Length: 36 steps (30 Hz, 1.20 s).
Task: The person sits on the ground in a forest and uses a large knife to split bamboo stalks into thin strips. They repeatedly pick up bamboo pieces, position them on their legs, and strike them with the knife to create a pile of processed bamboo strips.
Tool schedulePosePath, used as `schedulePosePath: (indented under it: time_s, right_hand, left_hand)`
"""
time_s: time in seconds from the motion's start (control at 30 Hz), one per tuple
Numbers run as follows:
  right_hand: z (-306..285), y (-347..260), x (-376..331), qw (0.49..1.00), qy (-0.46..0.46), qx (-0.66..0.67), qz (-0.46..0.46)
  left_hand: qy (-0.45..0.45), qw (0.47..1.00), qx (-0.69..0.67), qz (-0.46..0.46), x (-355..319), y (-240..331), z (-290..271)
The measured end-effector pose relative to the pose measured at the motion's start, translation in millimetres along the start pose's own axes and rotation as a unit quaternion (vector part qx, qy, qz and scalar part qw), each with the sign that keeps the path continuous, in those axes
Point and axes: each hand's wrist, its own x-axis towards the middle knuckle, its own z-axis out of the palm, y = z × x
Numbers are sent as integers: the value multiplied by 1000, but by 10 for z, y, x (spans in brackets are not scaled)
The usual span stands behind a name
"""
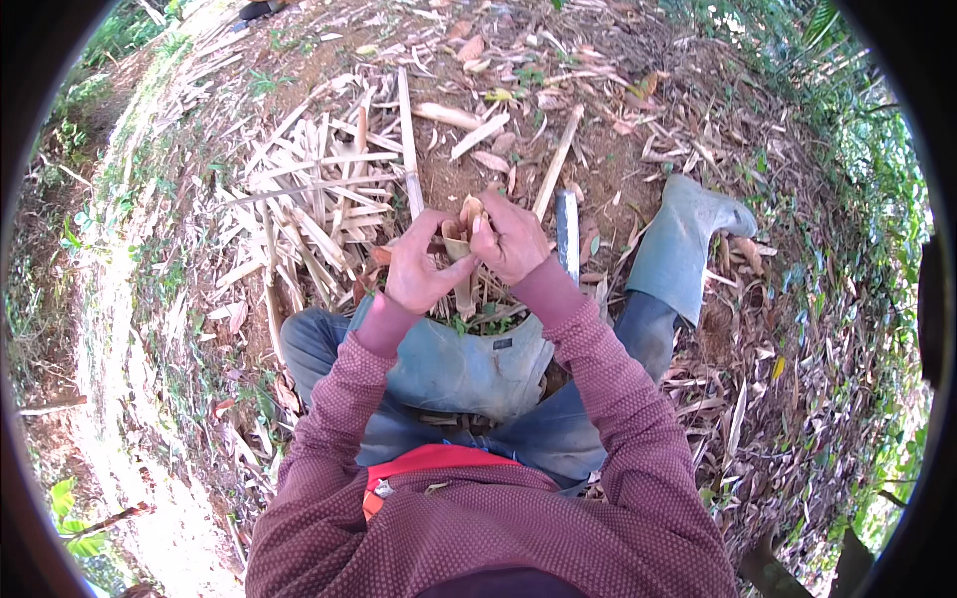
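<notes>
In front of my knees, both hands are raised and brought together. My left hand pinches one side of a curled, tan piece of dry leaf or bark, thumb and fingers bent around its edge. On the other side my right hand grips the same piece, its thumb pressed against the upper part. The piece forms a rolled, open-topped shape with a narrow part hanging below. Its exact kind cannot be made out, and fingers hide part of it.
A heap of split, pale wood-like strips lies at left on leaf-strewn soil. Longer sticks lie beyond my hands. A flat dark-and-white bar is right of my right hand. Grey rubber boots cover my folded and outstretched legs.
</notes>
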Motion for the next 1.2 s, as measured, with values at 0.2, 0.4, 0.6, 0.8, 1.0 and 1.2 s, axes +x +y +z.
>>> schedulePosePath:
  time_s: [0.2,0.4,0.6,0.8,1.0,1.2]
  right_hand:
    - [260,148,-45,992,75,93,38]
    - [383,357,4,974,121,182,50]
    - [653,580,99,942,223,225,115]
    - [711,787,185,928,259,199,178]
    - [668,911,314,927,263,184,194]
    - [643,851,338,909,233,268,217]
  left_hand:
    - [-21,999,35,16,63,-70,-16]
    - [-25,999,-21,-7,101,-98,7]
    - [25,999,27,13,57,-73,49]
    - [69,996,45,21,27,-141,131]
    - [73,989,-124,-23,173,-199,350]
    - [111,964,-242,-26,248,-144,496]
